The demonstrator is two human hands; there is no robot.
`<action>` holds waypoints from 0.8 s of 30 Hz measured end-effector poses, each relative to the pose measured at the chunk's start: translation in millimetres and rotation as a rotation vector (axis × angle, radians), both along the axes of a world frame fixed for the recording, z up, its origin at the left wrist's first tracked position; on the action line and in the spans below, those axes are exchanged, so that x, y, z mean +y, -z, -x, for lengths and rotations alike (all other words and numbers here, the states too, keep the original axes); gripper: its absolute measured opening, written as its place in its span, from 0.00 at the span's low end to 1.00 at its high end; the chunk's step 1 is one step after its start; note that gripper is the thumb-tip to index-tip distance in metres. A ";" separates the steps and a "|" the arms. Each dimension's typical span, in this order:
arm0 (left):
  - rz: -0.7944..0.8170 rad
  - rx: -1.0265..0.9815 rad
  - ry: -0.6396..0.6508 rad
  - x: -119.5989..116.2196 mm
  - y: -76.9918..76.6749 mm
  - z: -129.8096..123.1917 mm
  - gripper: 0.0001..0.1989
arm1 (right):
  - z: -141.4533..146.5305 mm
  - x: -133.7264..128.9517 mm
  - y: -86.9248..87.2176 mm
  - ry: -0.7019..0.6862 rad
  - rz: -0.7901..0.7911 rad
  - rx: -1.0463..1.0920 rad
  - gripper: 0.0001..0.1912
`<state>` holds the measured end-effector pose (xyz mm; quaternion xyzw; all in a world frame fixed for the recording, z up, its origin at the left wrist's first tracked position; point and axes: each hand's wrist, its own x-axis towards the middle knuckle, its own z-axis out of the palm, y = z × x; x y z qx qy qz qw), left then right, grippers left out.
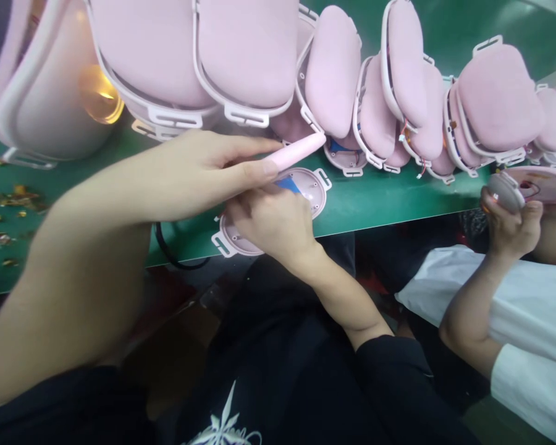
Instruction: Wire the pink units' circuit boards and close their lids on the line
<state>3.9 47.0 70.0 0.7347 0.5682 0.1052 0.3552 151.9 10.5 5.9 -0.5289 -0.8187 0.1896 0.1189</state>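
Observation:
My left hand [229, 162] pinches a thin, rounded pink cover [301, 151] between thumb and fingers; the cover is seen edge-on. Just below it, my right hand [275, 224] is closed over an open pink plastic shell [314, 196] with a slotted loop at each end. Its fingertips are hidden, so what they grip inside the shell cannot be made out. A flat blue piece [288, 184] shows in the shell, beside the knuckles. The shell lies on the green bench [352, 213] near its front edge.
Pink padded shells [245, 55] stand in a row along the back, some with thin wires hanging out. Small brass-coloured parts [21, 199] lie at left, near an amber disc [101, 94]. A black cable [167, 250] crosses the edge. At right, a co-worker's hand [512, 228] holds a round grey part.

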 end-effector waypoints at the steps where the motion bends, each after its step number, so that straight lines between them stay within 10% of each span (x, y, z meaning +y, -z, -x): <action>1: 0.006 0.006 0.016 -0.4 -1.8 -0.8 0.51 | -2.0 0.8 0.8 -0.008 -0.007 0.009 0.22; 13: 0.036 -0.014 -0.033 -5.0 -0.4 1.2 0.35 | -88.0 13.5 -25.0 -0.271 0.164 0.340 0.11; 24: 0.020 -0.109 0.030 -3.1 -0.9 4.2 0.38 | -80.7 21.2 -44.0 -0.547 0.352 0.195 0.07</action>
